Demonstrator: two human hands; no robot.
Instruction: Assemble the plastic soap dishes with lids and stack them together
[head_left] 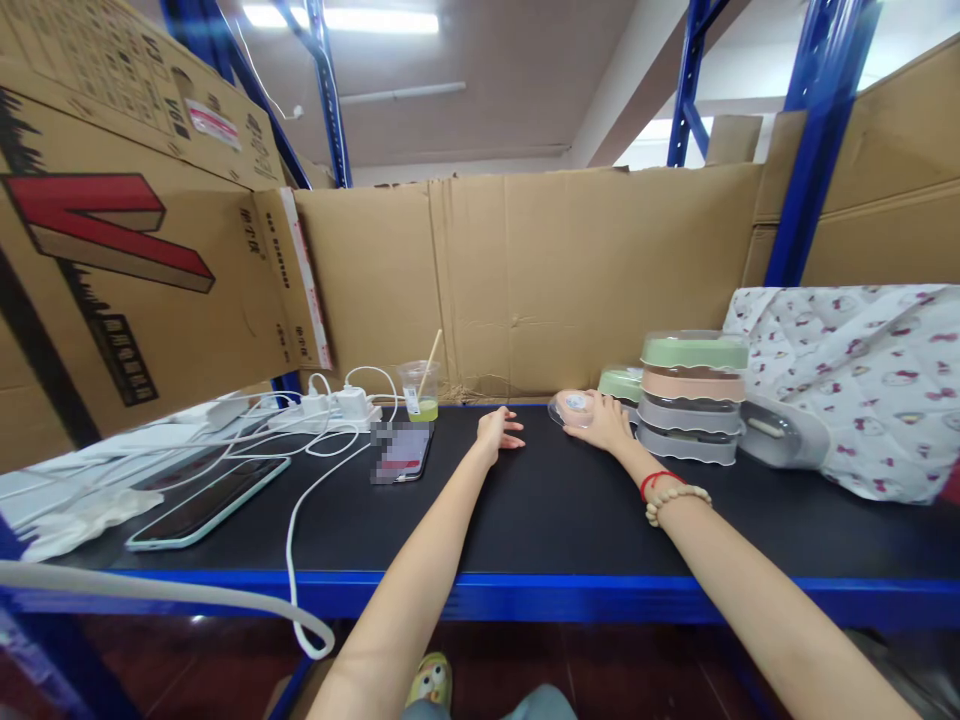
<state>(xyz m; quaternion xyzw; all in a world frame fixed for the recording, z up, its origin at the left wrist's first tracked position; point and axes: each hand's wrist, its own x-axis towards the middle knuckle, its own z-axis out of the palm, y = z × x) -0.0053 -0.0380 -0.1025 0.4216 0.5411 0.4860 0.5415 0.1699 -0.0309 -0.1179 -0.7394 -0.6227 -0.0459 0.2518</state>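
My right hand (604, 424) rests with its fingers around a peach-coloured plastic box (576, 404) that has a clear, rounded part and a small label. The fingers hide part of that box. My left hand (498, 434) is held over the middle of the black shelf, fingers apart and with nothing in it. Just right of my right hand stands a stack of clear boxes with wavy coloured rims, among them a green one (694, 351), a peach one (694, 386) and a grey one (688, 447). Behind the hand, another green box (621, 383) shows in part.
Left on the shelf (555, 530) are a phone (403, 452), a mint-edged phone (210, 502), a cup with a straw (421, 392) and white chargers with tangled cables (352, 404). At right lie a grey box (784, 434) and a patterned white bag (885, 390). Cardboard (540, 280) walls the back.
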